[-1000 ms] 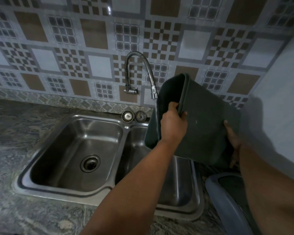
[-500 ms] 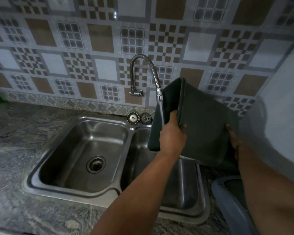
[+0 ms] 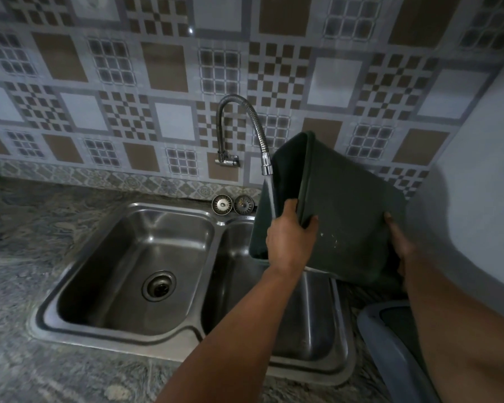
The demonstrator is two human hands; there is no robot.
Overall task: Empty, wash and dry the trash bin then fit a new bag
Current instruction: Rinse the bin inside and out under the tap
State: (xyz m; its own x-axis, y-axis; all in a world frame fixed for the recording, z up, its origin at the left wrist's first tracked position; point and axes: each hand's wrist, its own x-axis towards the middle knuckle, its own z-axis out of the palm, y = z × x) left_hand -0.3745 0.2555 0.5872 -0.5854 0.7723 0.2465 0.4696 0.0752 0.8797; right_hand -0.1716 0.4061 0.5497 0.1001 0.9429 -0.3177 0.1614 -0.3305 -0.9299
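Dark green plastic, kind of matte, that's the trash bin (image 3: 346, 216). It's a squarish tub with rounded corners and a raised lip around the rim, and there are a few pale specks or droplets on the side facing the camera. It's held tipped on its side above the right basin of the steel double sink (image 3: 186, 341), mouth turned left toward the tap, base pointing right toward the plain wall.

The left hand (image 3: 291, 239) has its grip on the rim at the near edge, fingers hooked inside the opening and thumb pressed on the outer wall. The right hand (image 3: 397, 242) is on the far right corner near the base; its grip is mostly hidden behind the bin, so I can't tell how tightly it's curled, only that it's against the bin.

The flexible gooseneck faucet (image 3: 245, 123) is running, a thin stream (image 3: 271, 196) dropping from the nozzle right at the bin's mouth and just past the left hand's knuckles.

Two sink strainers (image 3: 233, 204) sit on the ledge behind the basins. On the stone-look worktop (image 3: 18, 234) at lower right there's a grey-blue lid (image 3: 390, 353) with a darker panel.
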